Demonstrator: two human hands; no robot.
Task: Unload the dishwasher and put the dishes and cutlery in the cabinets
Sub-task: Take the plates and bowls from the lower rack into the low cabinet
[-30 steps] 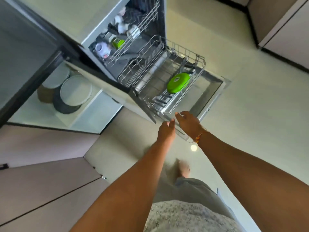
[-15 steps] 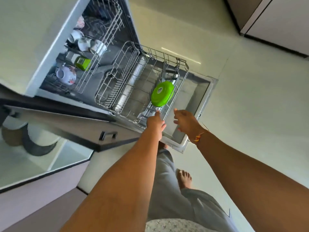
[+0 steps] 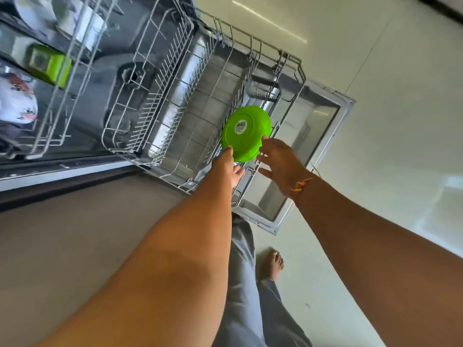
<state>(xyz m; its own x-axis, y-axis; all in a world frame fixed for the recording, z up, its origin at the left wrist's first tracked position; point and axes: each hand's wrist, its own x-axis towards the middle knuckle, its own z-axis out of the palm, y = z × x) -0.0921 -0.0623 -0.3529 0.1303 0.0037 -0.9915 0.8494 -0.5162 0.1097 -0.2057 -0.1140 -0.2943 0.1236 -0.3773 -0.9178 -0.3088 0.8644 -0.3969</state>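
Observation:
A bright green plate [image 3: 244, 130] stands on edge in the pulled-out lower rack [image 3: 160, 101] of the open dishwasher, its underside with a small label facing me. My left hand [image 3: 226, 169] touches the plate's lower left rim with its fingertips. My right hand [image 3: 280, 161] has spread fingers, and its upper fingertips rest against the plate's lower right rim. Neither hand is closed around the plate. The upper rack [image 3: 72, 46] holds white cups [image 3: 80, 18], a green container [image 3: 50, 65] and a patterned bowl [image 3: 16, 103].
The dishwasher door [image 3: 318, 136] lies open flat under the rack, jutting over the pale tiled floor [image 3: 375, 96]. A cutlery basket [image 3: 263, 91] sits at the rack's far end. My bare foot [image 3: 273, 264] and grey trouser leg are below. A beige cabinet front [image 3: 75, 234] fills the left.
Both hands have reached forward from the rack's near edge to the green plate's rim. The view has moved closer to the dishwasher, and the open drawer with stacked plates has left the view.

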